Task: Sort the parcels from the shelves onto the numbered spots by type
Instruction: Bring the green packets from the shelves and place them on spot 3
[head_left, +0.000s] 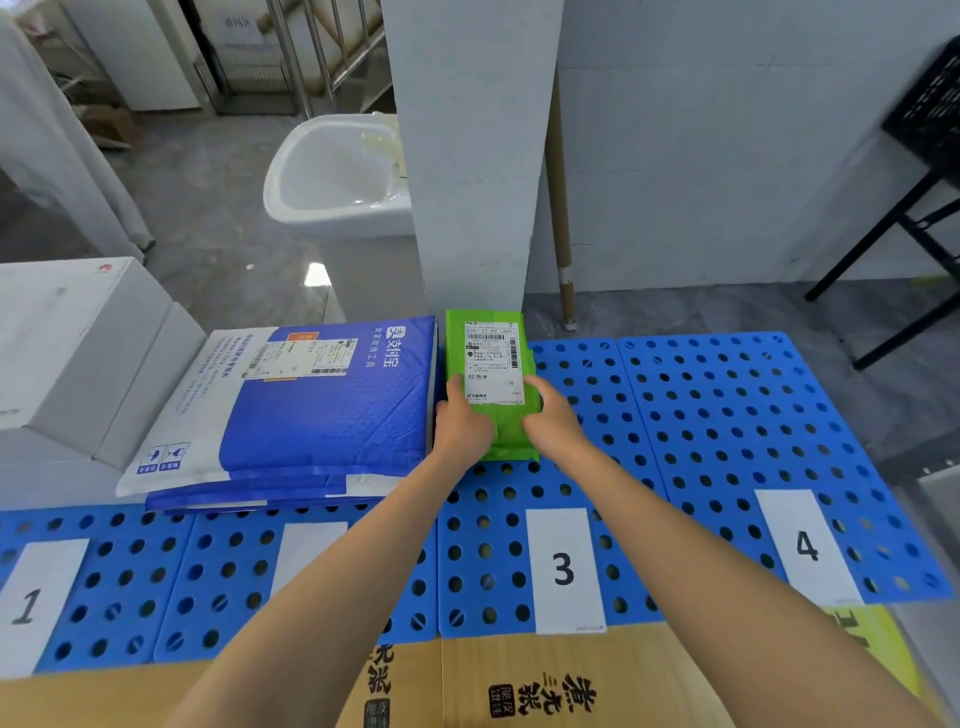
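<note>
Clasping green parcel (506, 436) from both sides: left hand (462, 421), right hand (553, 415), each grip closed on edge, thumbs on white shipping label (491, 364) reading "棕色M". Parcel sits on blue perforated panel (701, 415) beyond sheet "3" (563, 569), just beside blue-white mailers (311, 410) marked "支付宝". Sheets "1" (28, 605), "4" (805, 545) legible.

Blue perforated panels (727, 415) lie side by side on the floor, with white number cards (563, 569) along their six o'clock edge. A stack of blue-and-white mailers (311, 415) lies at ten o'clock. A green parcel (491, 364) sits just beside it at twelve.
</note>
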